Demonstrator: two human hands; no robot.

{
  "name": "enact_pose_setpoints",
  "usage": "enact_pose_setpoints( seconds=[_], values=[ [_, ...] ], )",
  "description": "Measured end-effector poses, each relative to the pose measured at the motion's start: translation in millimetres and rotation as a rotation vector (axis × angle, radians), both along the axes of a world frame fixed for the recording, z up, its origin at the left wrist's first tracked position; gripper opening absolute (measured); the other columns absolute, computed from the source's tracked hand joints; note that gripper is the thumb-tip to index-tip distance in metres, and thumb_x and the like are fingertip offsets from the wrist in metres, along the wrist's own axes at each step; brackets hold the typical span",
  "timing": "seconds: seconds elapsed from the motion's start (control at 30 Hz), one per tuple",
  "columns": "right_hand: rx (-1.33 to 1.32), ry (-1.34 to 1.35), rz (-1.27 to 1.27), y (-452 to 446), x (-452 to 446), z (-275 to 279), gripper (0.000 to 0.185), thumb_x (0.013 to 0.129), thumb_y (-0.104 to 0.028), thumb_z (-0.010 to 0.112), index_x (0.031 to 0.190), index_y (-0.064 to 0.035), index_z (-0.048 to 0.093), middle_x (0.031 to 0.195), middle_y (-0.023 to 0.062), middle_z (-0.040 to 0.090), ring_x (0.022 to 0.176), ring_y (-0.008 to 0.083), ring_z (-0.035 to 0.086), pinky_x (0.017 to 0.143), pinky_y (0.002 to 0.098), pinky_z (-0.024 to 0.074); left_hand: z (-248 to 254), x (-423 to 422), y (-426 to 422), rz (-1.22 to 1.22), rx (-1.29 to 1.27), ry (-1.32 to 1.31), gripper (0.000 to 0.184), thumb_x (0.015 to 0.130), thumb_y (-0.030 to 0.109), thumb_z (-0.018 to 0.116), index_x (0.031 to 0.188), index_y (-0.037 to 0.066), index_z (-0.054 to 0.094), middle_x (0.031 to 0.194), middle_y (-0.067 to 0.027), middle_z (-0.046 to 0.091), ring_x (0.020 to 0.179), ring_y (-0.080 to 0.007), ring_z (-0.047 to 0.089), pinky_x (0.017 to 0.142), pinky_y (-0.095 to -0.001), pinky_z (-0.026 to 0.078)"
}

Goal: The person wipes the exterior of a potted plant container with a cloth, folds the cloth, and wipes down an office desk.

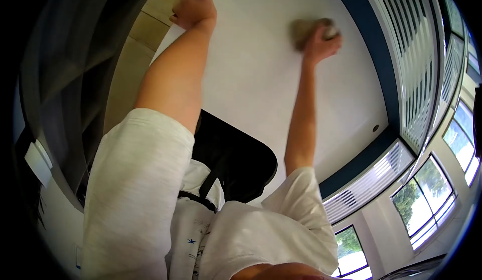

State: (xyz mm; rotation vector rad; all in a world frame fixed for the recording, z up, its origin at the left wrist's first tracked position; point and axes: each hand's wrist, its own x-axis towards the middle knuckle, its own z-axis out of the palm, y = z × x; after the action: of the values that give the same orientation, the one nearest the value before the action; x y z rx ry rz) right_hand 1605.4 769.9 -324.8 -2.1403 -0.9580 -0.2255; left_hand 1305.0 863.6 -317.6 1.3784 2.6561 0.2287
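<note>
My right hand (321, 45) is closed round a blurred brown wad (300, 33) that looks like a cloth or sponge, with a pale patch showing between the fingers. It is over the white tabletop (251, 64), towards the far right side. Curled into a fist, my left hand (195, 9) is at the tabletop's far left edge. Its fingers are turned away and blurred, and no object shows in it. Both arms reach forward from white short sleeves.
A black chair (241, 154) stands against the near edge of the tabletop. Dark shelving (70, 79) rises on the left, beside a tan tiled floor (143, 31). A dark blue band (364, 24) and white slatted panels (411, 54) curve along the right, with windows (424, 199) beyond.
</note>
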Motion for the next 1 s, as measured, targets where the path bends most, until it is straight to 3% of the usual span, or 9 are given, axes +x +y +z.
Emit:
enact_pose_setpoints(
  seconds=[0.13, 0.2, 0.37, 0.6, 0.73, 0.8, 0.83, 0.9, 1.0],
  values=[
    [-0.087, -0.026, 0.423, -152.0, -109.8, 14.9, 0.052, 0.079, -0.026, 0.081, 0.123, -0.0047, 0.064, 0.117, 0.0139, 0.065, 0.112, 0.0364, 0.06, 0.107, 0.0524, 0.0399, -5.9, -2.4, 0.4, 0.046, -0.032, -0.037, 0.058, 0.103, 0.046, 0.034, 0.118, 0.006, 0.073, 0.128, -0.0147, 0.07, 0.12, -0.0366, 0.062, 0.105, -0.0537, 0.04],
    [-0.215, 0.037, 0.447, -239.9, -157.5, 20.1, 0.062, 0.079, -0.029, 0.083, 0.131, -0.0054, 0.058, 0.125, 0.0142, 0.063, 0.123, 0.0362, 0.057, 0.118, 0.0579, 0.0328, -3.8, -4.8, 2.6, 0.036, -0.02, -0.013, 0.055, 0.102, 0.044, 0.037, 0.113, 0.004, 0.074, 0.123, -0.0158, 0.072, 0.114, -0.0357, 0.063, 0.102, -0.0509, 0.041],
    [-0.425, 0.046, 0.362, -346.9, -185.4, 52.0, 0.052, 0.085, -0.029, 0.079, 0.128, -0.0068, 0.06, 0.128, 0.0127, 0.063, 0.123, 0.0337, 0.058, 0.117, 0.0562, 0.034, -7.1, -11.3, 0.4, 0.052, -0.048, -0.031, 0.056, 0.103, 0.045, 0.034, 0.117, 0.007, 0.073, 0.128, -0.0137, 0.07, 0.119, -0.0348, 0.062, 0.106, -0.0511, 0.039],
    [-0.331, -0.065, 0.503, -262.1, -78.4, 33.1, 0.043, 0.084, -0.02, 0.077, 0.122, -0.004, 0.064, 0.114, 0.015, 0.068, 0.103, 0.0356, 0.062, 0.097, 0.0504, 0.0436, -4.6, -17.9, 3.9, 0.051, -0.109, -0.065, 0.059, 0.103, 0.047, 0.031, 0.121, 0.01, 0.073, 0.133, -0.0115, 0.069, 0.124, -0.0357, 0.06, 0.109, -0.0546, 0.037],
    [-0.167, -0.034, 0.118, -153.4, -4.9, 16.3, 0.036, 0.093, -0.025, 0.073, 0.117, 0.001, 0.065, 0.114, 0.0185, 0.066, 0.106, 0.0394, 0.06, 0.097, 0.048, 0.0451, 29.5, -10.8, 7.2, 0.009, -0.256, -0.097, 0.052, 0.104, 0.049, 0.038, 0.114, 0.012, 0.074, 0.129, -0.0079, 0.069, 0.119, -0.0302, 0.062, 0.107, -0.0498, 0.04],
    [-0.188, 0.012, -0.094, -90.9, 25.1, 20.8, 0.049, 0.098, -0.04, 0.069, 0.122, 0.0029, 0.065, 0.119, 0.0192, 0.068, 0.114, 0.0414, 0.06, 0.101, 0.0497, 0.0462, -31.7, -23.2, 8.5, -0.163, -0.306, 0.248, 0.04, 0.102, 0.044, 0.049, 0.1, 0.012, 0.073, 0.111, -0.0071, 0.071, 0.103, -0.0271, 0.065, 0.092, -0.0463, 0.047],
    [-0.234, -0.014, -0.195, -63.6, 42.8, 18.3, 0.056, 0.099, -0.048, 0.065, 0.123, 0.003, 0.064, 0.121, 0.0189, 0.068, 0.115, 0.0396, 0.061, 0.101, 0.0506, 0.0456, -38.0, -24.1, 7.3, -0.145, -0.171, 0.15, 0.038, 0.101, 0.038, 0.049, 0.091, 0.01, 0.073, 0.101, -0.0101, 0.072, 0.094, -0.0303, 0.066, 0.081, -0.0491, 0.049],
    [-0.261, 0.06, -0.431, -6.6, 55.1, 22.8, 0.059, 0.097, -0.054, 0.062, 0.121, -0.0001, 0.062, 0.12, 0.0166, 0.065, 0.12, 0.0361, 0.059, 0.103, 0.0522, 0.043, -38.5, -25.7, 6.6, -0.116, -0.093, -0.051, 0.045, 0.101, 0.038, 0.043, 0.091, 0.007, 0.074, 0.097, -0.0116, 0.073, 0.089, -0.0323, 0.067, 0.078, -0.05, 0.05],
    [-0.288, 0.085, -0.442, 31.2, 81.8, -8.5, 0.061, 0.094, -0.053, 0.066, 0.122, 0.0003, 0.059, 0.118, 0.0163, 0.063, 0.12, 0.0356, 0.057, 0.104, 0.0522, 0.0416, -11.9, -8.3, 2.1, -0.001, -0.004, 0.04, 0.051, 0.102, 0.042, 0.039, 0.101, 0.006, 0.074, 0.105, -0.011, 0.073, 0.099, -0.0307, 0.065, 0.089, -0.0479, 0.046]
  ],
)
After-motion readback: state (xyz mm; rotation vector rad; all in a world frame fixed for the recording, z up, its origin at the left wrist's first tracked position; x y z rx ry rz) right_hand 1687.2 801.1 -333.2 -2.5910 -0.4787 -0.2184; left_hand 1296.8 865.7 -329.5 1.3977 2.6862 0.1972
